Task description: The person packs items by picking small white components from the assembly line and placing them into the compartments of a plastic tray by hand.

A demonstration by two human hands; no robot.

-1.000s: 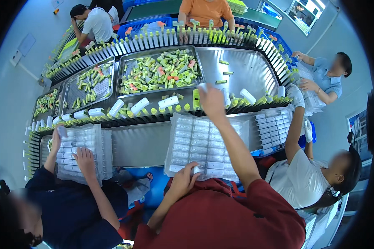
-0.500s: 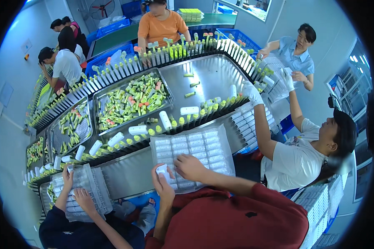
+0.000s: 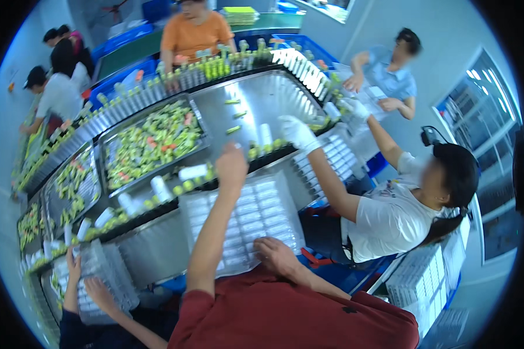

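My left hand [image 3: 232,167] reaches across the rack of upright green-tipped sticks [image 3: 183,187], near a horizontal white case [image 3: 193,173] lying on it. Motion blurs this hand and its fingers are mostly hidden, so any grip is unclear. Below my forearm lies a clear plastic tray [image 3: 285,218] filled with rows of white cylindrical pieces. At the tray's near edge, my right hand [image 3: 275,255] rests with fingers slightly bent and apart, nothing seen in them.
Beyond the rack, metal trays [image 3: 105,186] hold many small green and orange pieces. A gloved co-worker's hand [image 3: 297,134] reaches in from the right beside another filled tray [image 3: 323,166]. At left, a co-worker's hands [image 3: 101,295] handle clear trays [image 3: 122,273].
My left hand has moved forward from the tray to the rack; the white piece it held no longer shows. My right hand has drawn back to the tray's near edge. The view has shifted.
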